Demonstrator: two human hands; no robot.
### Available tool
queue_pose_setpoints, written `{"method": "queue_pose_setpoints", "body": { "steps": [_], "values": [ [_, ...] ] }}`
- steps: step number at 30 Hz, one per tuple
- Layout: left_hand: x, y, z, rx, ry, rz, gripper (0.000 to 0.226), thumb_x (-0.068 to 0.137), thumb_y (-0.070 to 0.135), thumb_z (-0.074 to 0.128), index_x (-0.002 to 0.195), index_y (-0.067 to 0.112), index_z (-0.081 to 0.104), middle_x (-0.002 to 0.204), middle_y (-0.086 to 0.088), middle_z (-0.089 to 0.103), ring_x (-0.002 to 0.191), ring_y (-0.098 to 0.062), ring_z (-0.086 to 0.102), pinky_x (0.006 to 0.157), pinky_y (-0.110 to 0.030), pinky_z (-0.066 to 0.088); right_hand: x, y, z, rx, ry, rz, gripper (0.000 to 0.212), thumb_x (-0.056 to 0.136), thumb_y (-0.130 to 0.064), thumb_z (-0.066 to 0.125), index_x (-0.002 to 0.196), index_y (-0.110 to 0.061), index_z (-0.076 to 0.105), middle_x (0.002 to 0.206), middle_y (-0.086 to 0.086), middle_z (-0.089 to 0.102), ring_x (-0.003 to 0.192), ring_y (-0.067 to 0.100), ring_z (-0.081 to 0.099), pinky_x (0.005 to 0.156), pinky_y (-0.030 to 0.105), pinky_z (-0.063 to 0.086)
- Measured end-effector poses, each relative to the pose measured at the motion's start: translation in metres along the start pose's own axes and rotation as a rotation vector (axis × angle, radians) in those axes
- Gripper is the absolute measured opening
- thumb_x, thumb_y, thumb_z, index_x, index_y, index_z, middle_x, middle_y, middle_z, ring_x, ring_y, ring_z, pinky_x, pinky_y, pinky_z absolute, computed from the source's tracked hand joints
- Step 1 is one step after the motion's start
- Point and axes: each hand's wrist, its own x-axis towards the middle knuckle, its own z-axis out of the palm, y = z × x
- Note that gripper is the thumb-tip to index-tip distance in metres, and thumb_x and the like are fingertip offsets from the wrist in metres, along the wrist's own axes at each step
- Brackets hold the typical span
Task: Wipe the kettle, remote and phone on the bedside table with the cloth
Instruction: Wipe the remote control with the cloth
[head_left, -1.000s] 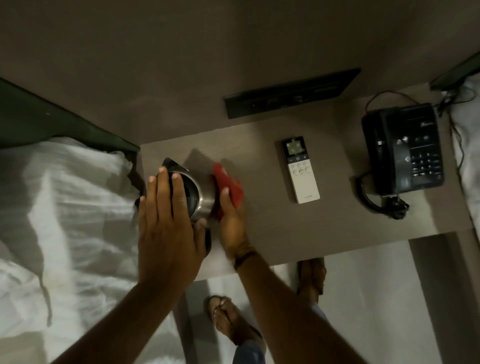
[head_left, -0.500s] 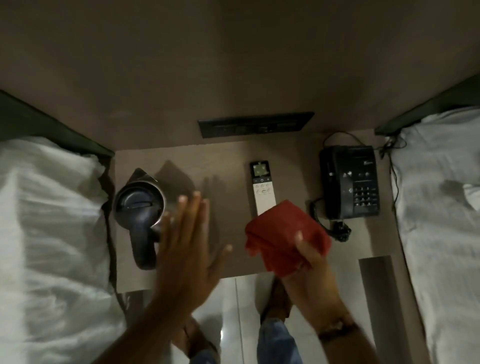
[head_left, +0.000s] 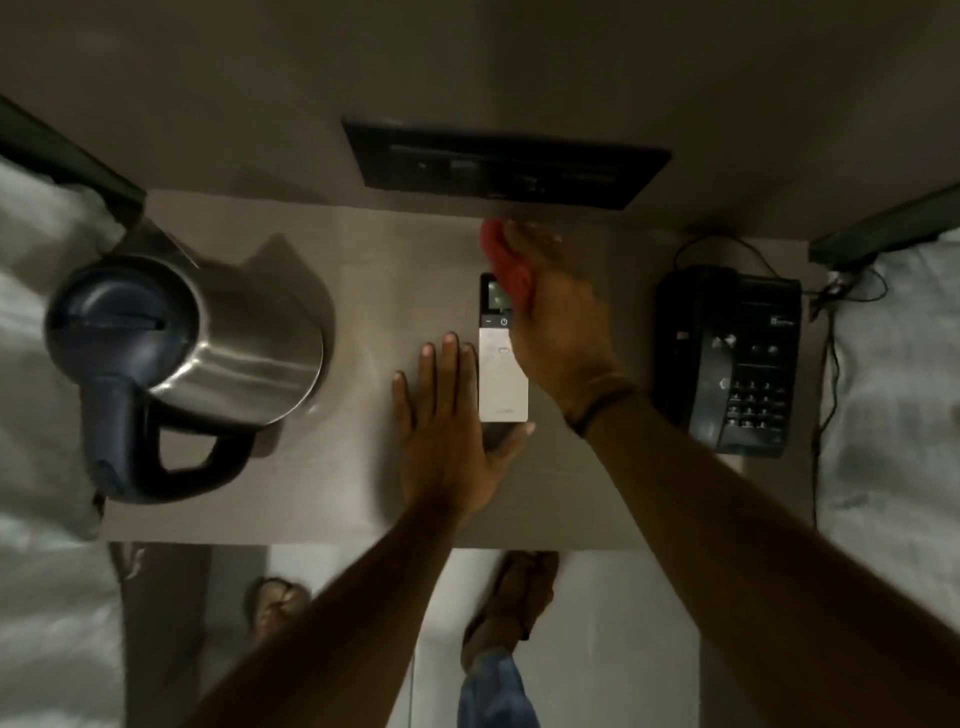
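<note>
The fingers (head_left: 535, 236) of the right hand (head_left: 558, 322) were curled around the red cloth (head_left: 506, 265), bunching it against the palm and holding it over the top end of the remote (head_left: 503, 358), by its small screen. That grip probably kept the cloth wadded so it could be dragged down the remote's face. The left hand (head_left: 449, 441) lay flat on the surface (head_left: 363, 291), its fingers (head_left: 439, 374) straight and close together, holding nothing; their edge sat just beside the remote's left side, with the thumb hooked under its near end. This looked like a brace, so the light remote would not slide under the wipe. The remote lay lengthwise in the middle of the surface. The kettle (head_left: 192, 353) stood well apart to the left, handle towards the person. The phone (head_left: 727, 358) sat to the right, untouched, its cord trailing behind. Judging by this, the remote was the step in hand, with the phone left to do
</note>
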Motion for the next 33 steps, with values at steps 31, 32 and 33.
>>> {"method": "queue_pose_setpoints", "body": {
  "steps": [31, 32, 33],
  "values": [
    [0.001, 0.001, 0.004, 0.08, 0.006, -0.017, 0.115, 0.089, 0.091, 0.032, 0.173, 0.014, 0.018, 0.183, -0.01, 0.011, 0.168, -0.036, 0.012, 0.133, -0.062, 0.008, -0.051, -0.017, -0.052, 0.359, 0.125, 0.335, 0.018, 0.103, -0.019, 0.057, 0.108, -0.032, 0.067, 0.084, -0.013, 0.069, 0.062, -0.014, 0.068, 0.051, 0.005, 0.052],
    [0.001, 0.001, 0.004, 0.077, 0.006, -0.018, 0.115, 0.089, 0.091, 0.032, 0.173, 0.014, 0.017, 0.183, -0.009, 0.011, 0.168, -0.036, 0.012, 0.134, -0.062, 0.008, -0.04, -0.019, -0.046, 0.278, 0.143, 0.244, 0.03, 0.101, -0.014, 0.056, 0.125, -0.032, 0.064, 0.102, -0.01, 0.073, 0.081, -0.013, 0.072, 0.063, 0.01, 0.059],
    [0.001, 0.001, 0.003, 0.077, 0.001, -0.02, 0.114, 0.089, 0.091, 0.03, 0.173, 0.014, 0.016, 0.183, -0.009, 0.011, 0.168, -0.036, 0.012, 0.134, -0.062, 0.007, -0.03, -0.02, -0.036, 0.183, 0.116, 0.175, 0.047, 0.1, -0.009, 0.055, 0.14, -0.033, 0.057, 0.127, -0.003, 0.072, 0.11, -0.002, 0.071, 0.084, 0.022, 0.064]
  ]
}}
